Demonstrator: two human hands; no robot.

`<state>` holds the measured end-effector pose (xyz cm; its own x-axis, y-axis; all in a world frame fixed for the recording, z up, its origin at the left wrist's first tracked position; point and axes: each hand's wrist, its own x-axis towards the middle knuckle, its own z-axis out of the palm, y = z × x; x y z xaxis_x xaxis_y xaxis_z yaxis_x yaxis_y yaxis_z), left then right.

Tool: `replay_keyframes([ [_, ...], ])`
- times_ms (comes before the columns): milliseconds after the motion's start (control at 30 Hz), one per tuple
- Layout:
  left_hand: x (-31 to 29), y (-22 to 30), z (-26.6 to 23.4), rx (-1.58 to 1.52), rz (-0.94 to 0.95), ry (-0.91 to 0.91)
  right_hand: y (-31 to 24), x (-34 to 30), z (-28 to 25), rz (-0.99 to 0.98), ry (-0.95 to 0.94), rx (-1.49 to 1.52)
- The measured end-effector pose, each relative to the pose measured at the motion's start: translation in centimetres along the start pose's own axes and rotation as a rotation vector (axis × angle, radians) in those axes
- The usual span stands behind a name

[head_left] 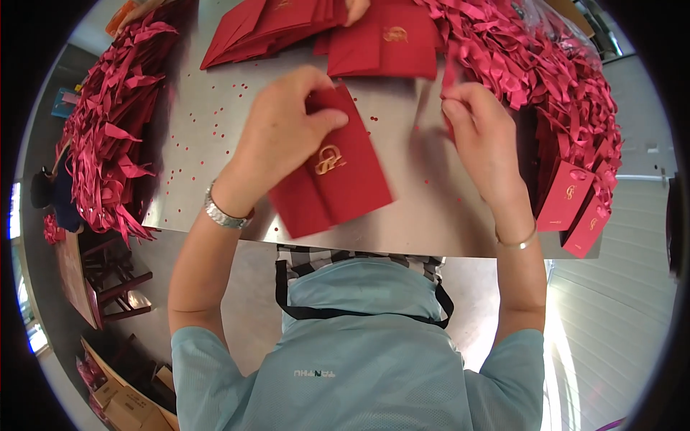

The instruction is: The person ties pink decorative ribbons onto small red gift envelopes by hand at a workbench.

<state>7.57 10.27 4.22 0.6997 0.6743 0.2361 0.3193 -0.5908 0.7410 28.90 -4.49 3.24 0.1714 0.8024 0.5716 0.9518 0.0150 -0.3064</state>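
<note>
My left hand (284, 122) is closed on a flat, folded red paper gift bag (356, 169), thumb on its face near the upper edge. A gold emblem shows on the bag, which is held tilted over the metal table. To the right, my right hand (485, 136) pinches a thin red ribbon (450, 74) between thumb and fingertips, and part of that ribbon is blurred. The two hands are apart. Beyond them lie flat red bags (392, 43) and a fanned stack of red bags (277, 29).
A co-worker's hand (357, 8) rests at the far stack. Ribboned red bags are heaped at the left (115, 136) and right (575, 122) sides. Small red paper dots dot the metal table (208, 205). Wooden stools (118, 287) and cardboard boxes (133, 409) stand at lower left.
</note>
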Motion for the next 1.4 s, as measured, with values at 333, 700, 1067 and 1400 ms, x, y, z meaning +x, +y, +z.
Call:
replay_keyframes([
  [333,-3.6,-0.2,0.1,-0.394,-0.358,0.202,-4.7,-1.8,2.4,0.393,0.099,0.459],
  [700,-3.8,2.7,2.0,0.461,0.418,0.141,-4.6,-0.5,4.2,-0.158,0.238,0.163],
  [1067,-1.2,3.2,0.0,0.152,0.153,-0.167,-4.3,0.4,3.7,-0.238,0.108,0.157],
  [1400,-1.3,1.1,-0.6,-0.417,-0.351,-0.449,-8.4,-1.7,2.0,0.057,-0.080,0.169],
])
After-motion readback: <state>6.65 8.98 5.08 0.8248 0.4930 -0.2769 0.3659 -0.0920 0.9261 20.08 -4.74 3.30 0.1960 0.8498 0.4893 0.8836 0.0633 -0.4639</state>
